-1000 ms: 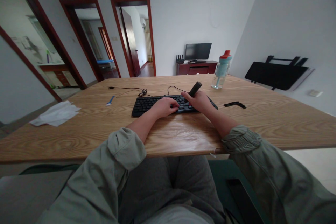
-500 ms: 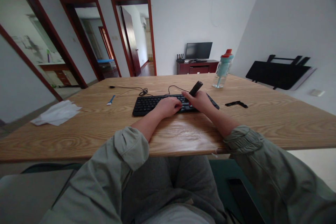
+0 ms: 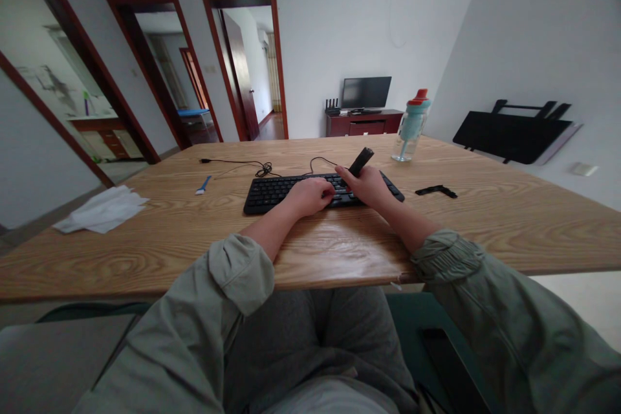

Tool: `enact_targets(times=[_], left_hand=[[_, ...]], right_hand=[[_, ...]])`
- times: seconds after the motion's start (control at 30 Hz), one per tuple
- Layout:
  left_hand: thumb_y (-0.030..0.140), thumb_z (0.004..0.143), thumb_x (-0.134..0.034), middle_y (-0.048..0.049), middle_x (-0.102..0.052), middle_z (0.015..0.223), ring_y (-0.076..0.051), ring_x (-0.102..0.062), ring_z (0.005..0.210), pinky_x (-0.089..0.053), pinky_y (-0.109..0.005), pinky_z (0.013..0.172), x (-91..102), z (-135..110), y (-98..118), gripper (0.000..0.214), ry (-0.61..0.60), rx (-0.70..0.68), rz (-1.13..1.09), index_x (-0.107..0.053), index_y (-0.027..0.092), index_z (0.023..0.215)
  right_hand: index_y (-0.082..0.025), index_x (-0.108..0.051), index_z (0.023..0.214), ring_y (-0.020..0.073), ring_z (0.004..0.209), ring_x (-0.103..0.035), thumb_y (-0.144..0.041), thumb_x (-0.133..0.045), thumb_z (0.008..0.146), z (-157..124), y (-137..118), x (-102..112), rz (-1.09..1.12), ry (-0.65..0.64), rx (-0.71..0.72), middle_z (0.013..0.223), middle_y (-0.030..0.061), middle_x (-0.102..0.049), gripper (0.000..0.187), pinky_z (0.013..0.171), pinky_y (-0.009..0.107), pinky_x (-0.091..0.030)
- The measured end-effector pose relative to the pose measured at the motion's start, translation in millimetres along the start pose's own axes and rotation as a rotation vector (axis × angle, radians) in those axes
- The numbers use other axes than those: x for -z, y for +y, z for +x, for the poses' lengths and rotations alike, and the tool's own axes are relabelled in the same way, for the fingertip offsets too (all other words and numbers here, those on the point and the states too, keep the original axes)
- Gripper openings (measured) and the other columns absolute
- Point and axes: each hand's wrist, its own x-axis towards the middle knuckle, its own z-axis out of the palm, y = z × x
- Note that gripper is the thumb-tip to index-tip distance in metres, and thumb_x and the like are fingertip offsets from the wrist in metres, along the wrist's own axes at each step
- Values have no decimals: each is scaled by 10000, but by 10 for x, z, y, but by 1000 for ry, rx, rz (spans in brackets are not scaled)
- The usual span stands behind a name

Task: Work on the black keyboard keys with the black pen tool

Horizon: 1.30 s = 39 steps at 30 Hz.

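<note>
A black keyboard lies flat near the middle of the table. My left hand rests over the middle of it, with fingers curled together; whatever they may pinch is hidden. Over the keyboard's right part, my right hand is wrapped round a tool with a thick black handle. The handle tilts up and to the right. Its lower end points down at the keys between my hands and is too small to make out. The keyboard's cable is coiled behind it, with the plug at the left.
A small blue-and-white brush and crumpled white cloth or paper lie left on the wooden table. At the right are a bent black piece and, farther back, a water bottle. A black phone-like slab lies beside my leg.
The whole view has shifted very slightly. Both hands keep almost the same place over the keyboard, and the black-handled tool stays in my right hand.
</note>
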Motion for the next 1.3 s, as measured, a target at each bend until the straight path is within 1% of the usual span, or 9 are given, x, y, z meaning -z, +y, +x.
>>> enact_targets(times=[0.23, 0.5, 0.73, 0.87, 1.07, 1.3], left_hand=[[276, 894, -559, -41, -746, 1006, -203, -688, 947, -531, -305, 876, 6, -5, 7, 207, 3, 6, -13, -753, 232, 950], [280, 888, -564, -39, -748, 1005, -206, -692, 944, -536, -315, 874, -20, -9, 6, 193, 3, 16, -15, -741, 238, 952], [272, 886, -541, -39, -751, 997, -216, -692, 918, -537, -315, 827, 13, -18, 26, 210, 0, 27, 8, -739, 230, 942], [273, 881, -543, -37, -752, 994, -214, -691, 917, -537, -314, 842, 14, -21, 29, 213, -3, 26, -1, -742, 229, 942], [285, 881, -561, -45, -748, 1000, -208, -687, 925, -541, -312, 864, 15, -21, 47, 211, -10, 40, -21, -747, 230, 962], [281, 876, -574, -44, -748, 987, -200, -686, 912, -538, -299, 845, 27, -29, 57, 195, -27, 42, -18, -745, 229, 953]], right_hand=[[-190, -580, 589, 207, 615, -608, -630, -517, 900, 0, -8, -4, -25, 9, 26, 583, 68, -626, 543, 590, 292, -362], [-183, -563, 572, 205, 603, -601, -639, -523, 891, 30, 1, -12, -15, 8, -30, 581, 76, -625, 558, 570, 289, -356], [-186, -550, 581, 207, 630, -600, -614, -523, 889, -6, -27, -8, -65, 3, 37, 610, 82, -626, 529, 575, 285, -348], [-184, -562, 595, 199, 621, -594, -613, -526, 885, -8, -13, -6, -22, -1, 34, 603, 75, -623, 519, 578, 280, -359], [-179, -556, 573, 182, 560, -571, -681, -507, 877, 32, 48, -18, 77, -6, -76, 549, 58, -598, 588, 548, 277, -362], [-175, -573, 610, 177, 598, -577, -641, -515, 890, 16, 21, -11, 83, -42, -27, 590, 53, -621, 547, 575, 269, -378]])
